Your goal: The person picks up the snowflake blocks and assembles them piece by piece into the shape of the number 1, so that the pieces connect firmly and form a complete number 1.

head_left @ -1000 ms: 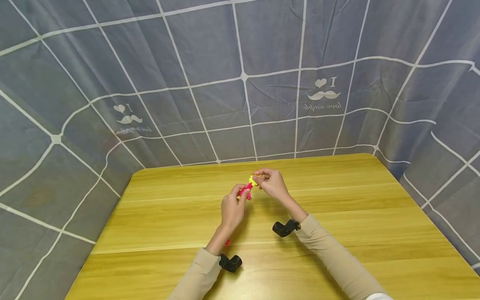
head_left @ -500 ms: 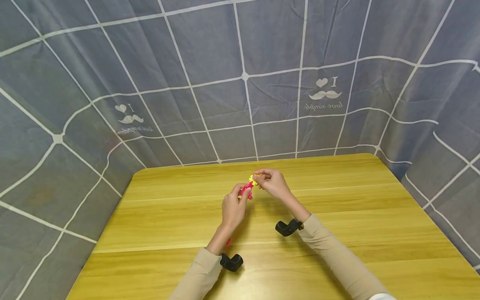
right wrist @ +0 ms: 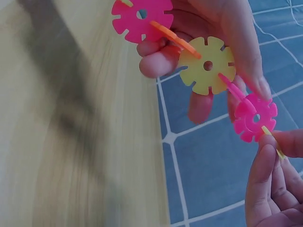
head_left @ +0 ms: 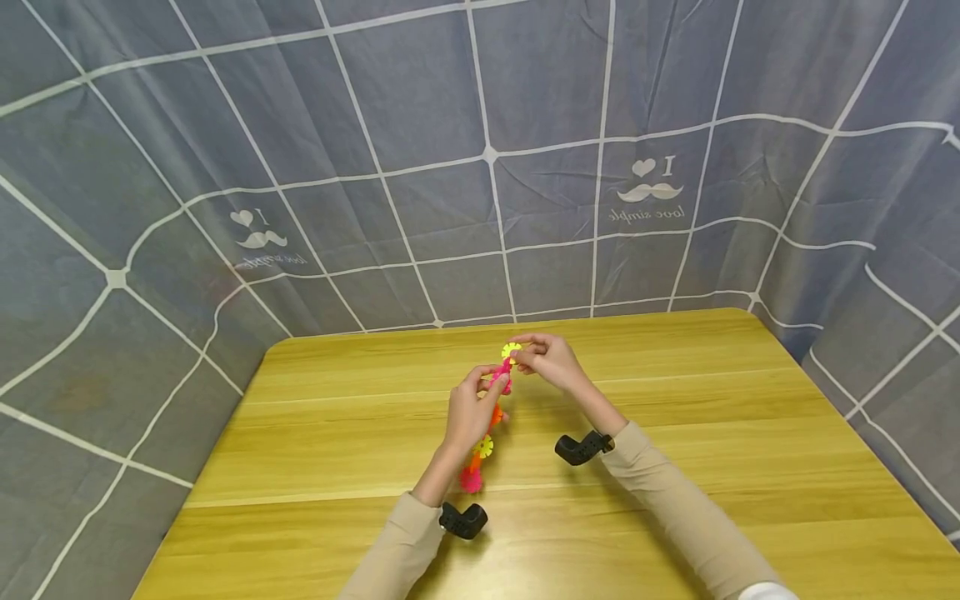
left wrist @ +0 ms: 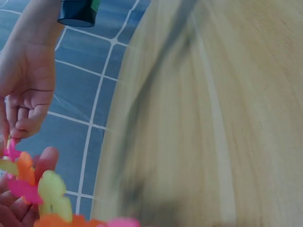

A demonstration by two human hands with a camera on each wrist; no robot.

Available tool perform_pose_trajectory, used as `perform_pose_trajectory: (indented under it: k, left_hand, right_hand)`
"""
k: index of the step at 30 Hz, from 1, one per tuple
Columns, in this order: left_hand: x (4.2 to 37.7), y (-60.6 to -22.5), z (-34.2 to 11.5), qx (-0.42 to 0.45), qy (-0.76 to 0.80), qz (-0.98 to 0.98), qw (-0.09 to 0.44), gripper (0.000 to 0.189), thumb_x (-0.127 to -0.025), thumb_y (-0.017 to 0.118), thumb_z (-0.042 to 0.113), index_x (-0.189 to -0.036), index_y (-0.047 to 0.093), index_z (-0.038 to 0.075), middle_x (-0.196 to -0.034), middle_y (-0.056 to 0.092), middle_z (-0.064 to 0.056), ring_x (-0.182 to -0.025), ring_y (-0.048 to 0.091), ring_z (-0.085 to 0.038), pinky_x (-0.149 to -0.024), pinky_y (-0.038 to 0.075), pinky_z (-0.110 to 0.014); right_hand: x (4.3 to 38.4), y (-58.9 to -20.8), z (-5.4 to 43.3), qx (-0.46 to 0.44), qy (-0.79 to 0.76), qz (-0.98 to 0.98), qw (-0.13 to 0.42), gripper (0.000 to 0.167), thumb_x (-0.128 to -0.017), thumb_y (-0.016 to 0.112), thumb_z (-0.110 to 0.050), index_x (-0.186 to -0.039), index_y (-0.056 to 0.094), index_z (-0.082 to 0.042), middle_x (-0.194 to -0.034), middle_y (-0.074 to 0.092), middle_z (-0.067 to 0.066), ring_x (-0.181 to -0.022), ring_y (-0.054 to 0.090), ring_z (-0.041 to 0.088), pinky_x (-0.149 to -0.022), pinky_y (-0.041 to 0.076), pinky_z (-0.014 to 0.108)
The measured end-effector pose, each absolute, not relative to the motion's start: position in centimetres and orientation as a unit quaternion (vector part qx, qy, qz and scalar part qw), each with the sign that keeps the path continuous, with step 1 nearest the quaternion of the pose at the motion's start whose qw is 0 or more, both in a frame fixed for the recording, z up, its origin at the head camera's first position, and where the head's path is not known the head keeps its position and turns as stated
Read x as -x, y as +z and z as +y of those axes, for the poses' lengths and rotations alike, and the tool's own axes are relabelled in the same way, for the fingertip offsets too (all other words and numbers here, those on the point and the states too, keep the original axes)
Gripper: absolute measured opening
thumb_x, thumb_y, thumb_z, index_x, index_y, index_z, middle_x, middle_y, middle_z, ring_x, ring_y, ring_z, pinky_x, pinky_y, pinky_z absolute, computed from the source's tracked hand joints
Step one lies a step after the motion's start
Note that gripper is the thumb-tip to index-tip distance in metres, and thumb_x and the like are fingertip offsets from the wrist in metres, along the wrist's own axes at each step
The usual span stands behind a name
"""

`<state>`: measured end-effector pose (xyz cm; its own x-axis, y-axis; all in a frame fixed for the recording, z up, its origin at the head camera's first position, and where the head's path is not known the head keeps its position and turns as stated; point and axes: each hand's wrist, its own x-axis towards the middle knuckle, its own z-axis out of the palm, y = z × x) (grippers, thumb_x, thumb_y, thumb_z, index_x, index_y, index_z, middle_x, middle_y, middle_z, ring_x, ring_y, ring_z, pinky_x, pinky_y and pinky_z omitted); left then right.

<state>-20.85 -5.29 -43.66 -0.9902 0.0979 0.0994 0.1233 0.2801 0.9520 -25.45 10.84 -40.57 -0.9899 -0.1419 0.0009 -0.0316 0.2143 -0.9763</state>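
A chain of interlocked notched plastic discs hangs from my hands above the table. In the head view my left hand (head_left: pixel 467 410) pinches a pink disc (head_left: pixel 501 382) near the upper end. My right hand (head_left: pixel 553 364) pinches the yellow disc (head_left: pixel 512 352) at the top, which the right wrist view shows edge-on, set into the pink disc's rim. Below the left hand the chain runs on through an orange disc (head_left: pixel 496 415), another yellow disc (head_left: pixel 483 447) and a pink disc (head_left: pixel 471 480) beside the left forearm. Left fingers spread behind the chain in the right wrist view.
A wood-grain table (head_left: pixel 675 467) lies under both arms. A grey curtain (head_left: pixel 420 208) with white grid lines surrounds its back and sides. Black wrist cameras (head_left: pixel 463 521) are strapped to both wrists.
The lower chain, mostly hidden behind the left forearm before, has swung out to the right and now shows. Both hands have shifted only slightly, still on their discs.
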Motion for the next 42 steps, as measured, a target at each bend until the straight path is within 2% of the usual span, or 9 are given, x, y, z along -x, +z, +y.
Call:
perform_pose_trajectory:
  k: [3, 7, 12, 16, 19, 20, 31, 40, 42]
  left_hand:
    - [21.0, -43.4, -5.4, 0.054, -0.593, -0.803, 0.005, 0.038, -0.097, 0.055, 0.039, -0.118, 0.063, 0.008, -0.092, 0.072, -0.017, -0.05, 0.063, -0.028, -0.039, 0.032, -0.017]
    - [21.1, -43.2, -5.5, 0.034, -0.576, -0.817, 0.007, 0.037, -0.099, 0.05, 0.035, -0.115, 0.067, 0.005, -0.073, 0.063, -0.004, -0.045, 0.041, -0.008, -0.043, 0.032, -0.018]
    - [21.1, -43.2, -5.9, 0.026, -0.586, -0.809, -0.024, 0.034, -0.1, 0.048, 0.025, -0.116, 0.067, 0.002, -0.064, 0.047, 0.0, -0.047, 0.034, -0.006, -0.044, 0.031, -0.018]
    - [21.1, -43.4, -6.2, 0.028, -0.594, -0.803, -0.043, 0.032, -0.099, 0.048, 0.019, -0.116, 0.067, 0.0, -0.087, 0.068, -0.012, -0.058, 0.055, -0.006, -0.053, 0.049, -0.02]
    - [21.1, -43.7, -6.4, 0.033, -0.594, -0.802, -0.052, 0.031, -0.099, 0.048, 0.016, -0.115, 0.067, -0.003, -0.113, 0.068, -0.02, -0.078, 0.068, -0.014, -0.071, 0.058, -0.028]
    - [21.1, -43.8, -6.4, 0.033, -0.592, -0.803, -0.055, 0.03, -0.099, 0.049, 0.016, -0.115, 0.067, -0.003, -0.113, 0.068, -0.02, -0.081, 0.069, -0.017, -0.072, 0.058, -0.029]
    - [21.4, -45.3, -6.3, -0.002, -0.629, -0.771, -0.093, 0.028, -0.095, 0.059, 0.017, -0.114, 0.067, -0.002, -0.088, 0.072, -0.014, -0.059, 0.058, -0.008, -0.053, 0.053, -0.025]
    - [21.7, -47.0, -5.4, -0.028, -0.652, -0.751, -0.105, 0.029, -0.095, 0.058, 0.011, -0.116, 0.064, -0.007, -0.083, 0.071, -0.011, -0.055, 0.055, -0.005, -0.051, 0.053, -0.021]
    - [21.7, -47.4, -5.2, -0.031, -0.648, -0.754, -0.104, 0.028, -0.095, 0.057, 0.011, -0.116, 0.065, -0.006, -0.082, 0.07, -0.01, -0.055, 0.055, -0.005, -0.051, 0.053, -0.021]
  right_hand:
    - [25.8, -40.5, 11.1, 0.056, -0.63, 0.773, 0.045, 0.031, -0.089, 0.065, -0.007, -0.117, 0.063, 0.006, -0.075, 0.07, 0.006, -0.062, 0.062, 0.006, -0.067, 0.057, 0.025]
    - [26.2, -40.5, 11.4, 0.05, -0.635, 0.769, 0.046, 0.032, -0.088, 0.065, -0.008, -0.117, 0.063, 0.006, -0.072, 0.068, -0.001, -0.063, 0.063, 0.009, -0.064, 0.055, 0.019]
    - [26.7, -40.7, 11.8, 0.038, -0.631, 0.774, 0.051, 0.033, -0.089, 0.065, -0.009, -0.118, 0.062, 0.006, -0.078, 0.07, 0.008, -0.062, 0.061, 0.008, -0.067, 0.056, 0.023]
    - [27.2, -40.7, 12.1, 0.035, -0.632, 0.773, 0.048, 0.034, -0.089, 0.065, -0.008, -0.119, 0.061, 0.006, -0.075, 0.068, 0.005, -0.061, 0.06, 0.006, -0.065, 0.056, 0.021]
    - [27.6, -40.9, 12.3, 0.039, -0.632, 0.773, 0.047, 0.035, -0.088, 0.064, -0.007, -0.12, 0.06, 0.007, -0.072, 0.067, -0.002, -0.062, 0.06, 0.006, -0.064, 0.055, 0.019]
    - [27.8, -40.9, 12.4, 0.039, -0.632, 0.773, 0.048, 0.035, -0.089, 0.064, -0.007, -0.12, 0.06, 0.008, -0.072, 0.067, -0.003, -0.062, 0.06, 0.006, -0.063, 0.055, 0.019]
    - [29.3, -41.9, 12.7, 0.03, -0.641, 0.765, 0.052, 0.038, -0.087, 0.068, -0.009, -0.119, 0.059, 0.01, -0.069, 0.066, -0.007, -0.059, 0.059, 0.003, -0.062, 0.055, 0.019]
    - [30.9, -44.2, 12.7, 0.013, -0.621, 0.782, 0.056, 0.036, -0.086, 0.07, -0.01, -0.114, 0.063, 0.01, -0.064, 0.066, -0.004, -0.061, 0.063, 0.01, -0.072, 0.059, 0.035]
    - [31.1, -44.6, 12.7, 0.012, -0.62, 0.783, 0.058, 0.036, -0.086, 0.069, -0.01, -0.115, 0.062, 0.011, -0.064, 0.066, -0.003, -0.06, 0.064, 0.01, -0.069, 0.058, 0.032]
